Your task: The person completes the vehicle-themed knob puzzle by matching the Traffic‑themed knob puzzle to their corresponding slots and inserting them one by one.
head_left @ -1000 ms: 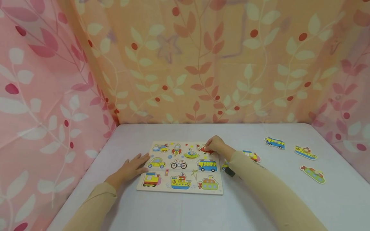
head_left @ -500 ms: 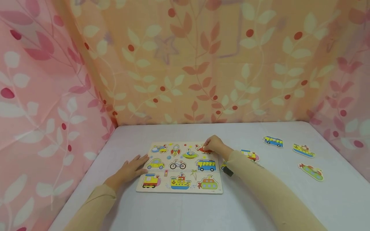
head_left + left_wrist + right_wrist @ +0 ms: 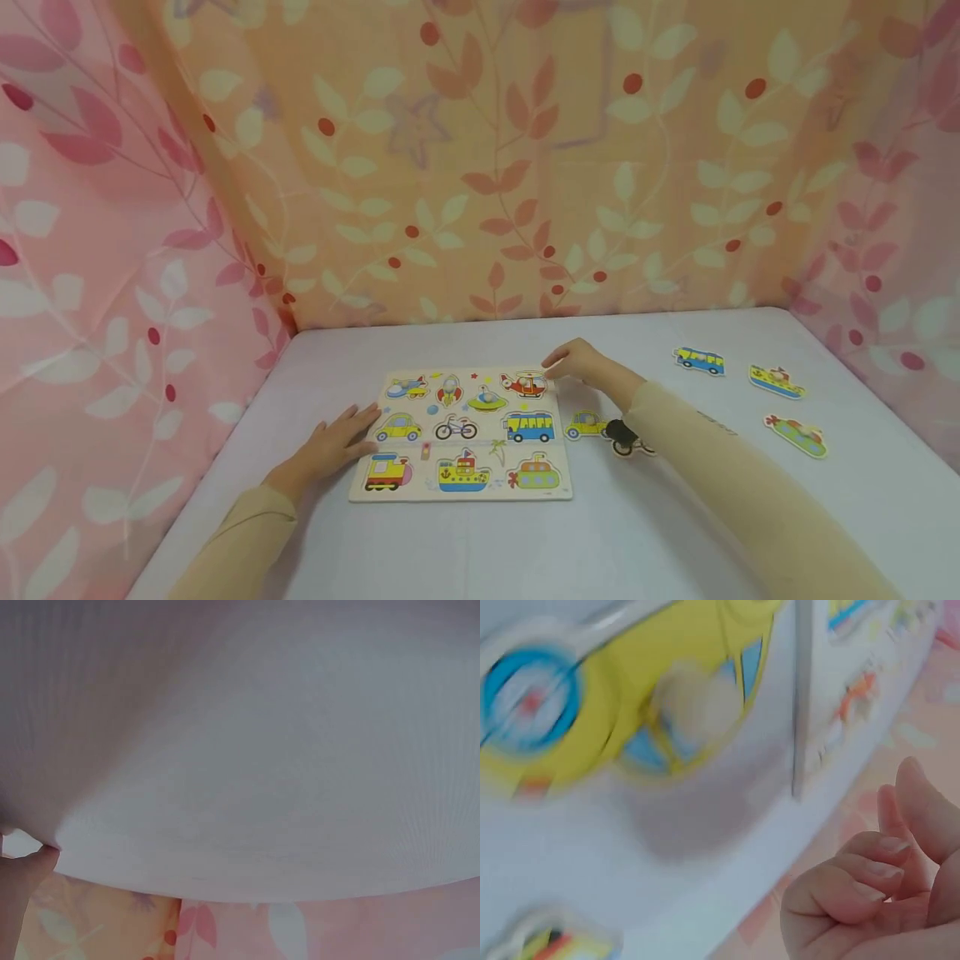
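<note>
A wooden knob puzzle board (image 3: 468, 494) lies on the table, printed with vehicles. My left hand (image 3: 330, 446) rests at its left edge, fingers straight, fingertips on the rim. In the left wrist view only part of a finger and thumb (image 3: 26, 881) shows. Just past the board's top right corner is my right hand (image 3: 588, 364), its fingers loosely bent around nothing. Beside its fingertips, the red helicopter piece (image 3: 525, 384) sits in the top row. Plane (image 3: 407, 387), rocket (image 3: 450, 391) and flying saucer (image 3: 487, 400) pieces with knobs sit in that row too.
Right of the board lie a yellow car piece (image 3: 587, 426) and a bicycle piece (image 3: 632, 449), partly covered by a black wrist device (image 3: 621, 434). Farther right are bus (image 3: 699, 361), ship (image 3: 777, 382) and submarine (image 3: 797, 437) pieces. Patterned curtains (image 3: 480, 167) enclose the table.
My right hand has let go of the helicopter piece's knob and moved right, off the board. The left hand stays at the board's edge. The train piece is now hidden behind the right arm.
</note>
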`<state>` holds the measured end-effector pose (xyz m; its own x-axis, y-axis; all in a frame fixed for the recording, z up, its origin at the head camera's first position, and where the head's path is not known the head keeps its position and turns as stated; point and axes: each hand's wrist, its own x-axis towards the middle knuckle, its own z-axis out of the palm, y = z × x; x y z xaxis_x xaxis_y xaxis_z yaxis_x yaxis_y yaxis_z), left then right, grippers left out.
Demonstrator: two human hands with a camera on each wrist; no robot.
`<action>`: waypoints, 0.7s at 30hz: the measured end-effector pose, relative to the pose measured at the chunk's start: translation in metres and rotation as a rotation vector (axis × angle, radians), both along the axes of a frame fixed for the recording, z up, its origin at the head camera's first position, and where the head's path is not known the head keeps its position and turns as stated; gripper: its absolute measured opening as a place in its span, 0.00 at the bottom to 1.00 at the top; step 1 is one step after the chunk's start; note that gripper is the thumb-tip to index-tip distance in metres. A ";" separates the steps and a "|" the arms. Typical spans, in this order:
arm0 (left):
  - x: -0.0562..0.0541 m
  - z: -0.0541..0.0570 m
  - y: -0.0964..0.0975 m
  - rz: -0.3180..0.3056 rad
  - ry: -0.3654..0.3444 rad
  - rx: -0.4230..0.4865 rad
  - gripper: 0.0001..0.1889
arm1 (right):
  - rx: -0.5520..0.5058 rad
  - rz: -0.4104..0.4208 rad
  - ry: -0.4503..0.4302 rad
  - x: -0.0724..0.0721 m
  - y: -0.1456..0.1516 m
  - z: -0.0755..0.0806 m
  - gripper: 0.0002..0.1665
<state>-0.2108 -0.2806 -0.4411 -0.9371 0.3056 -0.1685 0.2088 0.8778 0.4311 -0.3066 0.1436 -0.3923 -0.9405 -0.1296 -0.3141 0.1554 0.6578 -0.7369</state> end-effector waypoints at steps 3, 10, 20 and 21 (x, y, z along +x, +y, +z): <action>0.000 0.001 0.000 0.002 -0.001 0.002 0.40 | -0.001 0.012 -0.011 0.005 0.017 0.011 0.20; 0.001 0.002 0.002 0.006 -0.011 0.000 0.40 | -0.044 0.035 0.006 0.018 0.050 0.019 0.20; 0.000 0.002 0.002 0.013 -0.019 0.003 0.41 | -0.055 0.214 0.009 0.040 0.072 -0.001 0.19; 0.000 0.002 0.002 0.011 -0.018 0.002 0.41 | -0.052 0.234 0.015 0.042 0.074 -0.002 0.18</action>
